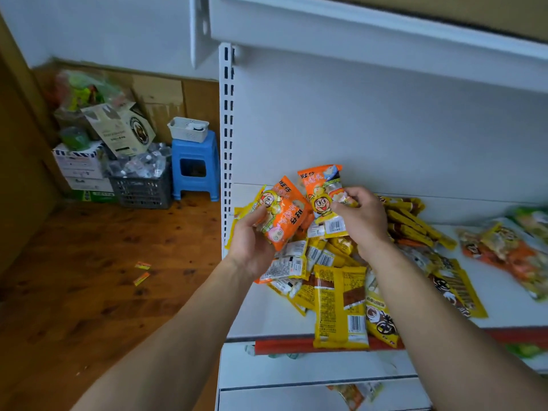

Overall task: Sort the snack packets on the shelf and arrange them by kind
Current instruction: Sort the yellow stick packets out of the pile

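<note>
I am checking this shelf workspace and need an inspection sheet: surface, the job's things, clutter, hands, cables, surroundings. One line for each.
Surface: white shelf, mostly covered on its left part.
Job's things: mixed pile of packets, unsorted; yellow packet overhangs the front edge; more packets at right.
Clutter: small wrappers on the floor.
Hands: left hand grips an orange packet; right hand pinches a second orange packet.
Cables: nothing seen.
Surroundings: wooden floor, blue stool bearing a white basket, grey crate, stacked boxes.
</note>
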Action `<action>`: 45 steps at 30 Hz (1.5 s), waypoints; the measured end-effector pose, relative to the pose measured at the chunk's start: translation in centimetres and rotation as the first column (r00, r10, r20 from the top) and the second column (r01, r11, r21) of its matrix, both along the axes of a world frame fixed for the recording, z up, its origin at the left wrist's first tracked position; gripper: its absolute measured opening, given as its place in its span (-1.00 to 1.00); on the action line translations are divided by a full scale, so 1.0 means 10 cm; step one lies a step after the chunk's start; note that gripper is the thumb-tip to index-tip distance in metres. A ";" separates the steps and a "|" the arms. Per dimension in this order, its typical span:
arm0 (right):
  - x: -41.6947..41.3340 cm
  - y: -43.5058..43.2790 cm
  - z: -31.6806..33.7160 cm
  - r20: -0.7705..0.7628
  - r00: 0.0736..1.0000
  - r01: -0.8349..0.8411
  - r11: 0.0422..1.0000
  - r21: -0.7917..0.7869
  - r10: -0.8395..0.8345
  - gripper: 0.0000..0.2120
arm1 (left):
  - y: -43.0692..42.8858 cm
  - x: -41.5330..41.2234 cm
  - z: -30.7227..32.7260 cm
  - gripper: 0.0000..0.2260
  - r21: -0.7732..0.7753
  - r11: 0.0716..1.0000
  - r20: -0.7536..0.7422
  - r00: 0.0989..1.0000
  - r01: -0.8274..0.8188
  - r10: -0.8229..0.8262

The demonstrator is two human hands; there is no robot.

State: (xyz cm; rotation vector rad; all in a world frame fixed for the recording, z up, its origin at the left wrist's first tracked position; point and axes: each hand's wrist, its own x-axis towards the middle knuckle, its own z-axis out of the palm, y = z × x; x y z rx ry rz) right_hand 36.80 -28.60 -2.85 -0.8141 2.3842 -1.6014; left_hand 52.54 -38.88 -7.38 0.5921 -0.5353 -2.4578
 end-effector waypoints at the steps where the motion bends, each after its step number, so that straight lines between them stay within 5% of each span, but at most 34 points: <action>1: -0.02 0.02 0.01 0.000 1.000 0.006 1.000 0.004 -0.006 -0.81 | 0.01 -0.04 0.03 -0.65 -0.002 1.000 0.009 1.000 0.028 -0.028; 15: -0.16 0.22 -0.02 -0.049 0.995 0.086 0.994 0.064 -0.083 -0.77 | 0.09 -0.26 0.14 -0.82 -0.193 0.962 0.243 0.959 0.194 -0.145; 23: -0.09 0.22 0.06 -0.076 0.993 0.091 0.996 -0.014 -0.092 -0.86 | 0.14 -0.30 0.25 -0.76 -0.226 0.966 0.140 0.986 0.123 -0.093; 27: -0.10 0.22 0.18 0.037 0.999 0.015 0.992 -0.124 -0.010 -0.90 | 0.16 -0.32 0.35 -0.83 -0.240 0.966 0.137 0.988 0.099 -0.067; 32: -0.15 0.25 0.38 0.125 0.991 -0.023 0.972 -0.232 0.053 -0.67 | 0.20 -0.43 0.60 -0.67 -0.305 0.952 0.013 1.000 -0.001 0.005; 38: -0.19 0.38 0.49 0.199 0.967 -0.091 0.948 -0.306 0.157 -0.69 | 0.38 -0.57 0.74 -0.55 -0.433 0.897 0.041 0.996 0.085 -0.074; 45: -0.50 0.83 0.44 0.283 0.953 0.014 0.921 -0.388 0.105 -0.76 | 0.80 -1.01 0.78 -0.65 -0.379 0.909 0.005 0.983 0.172 -0.184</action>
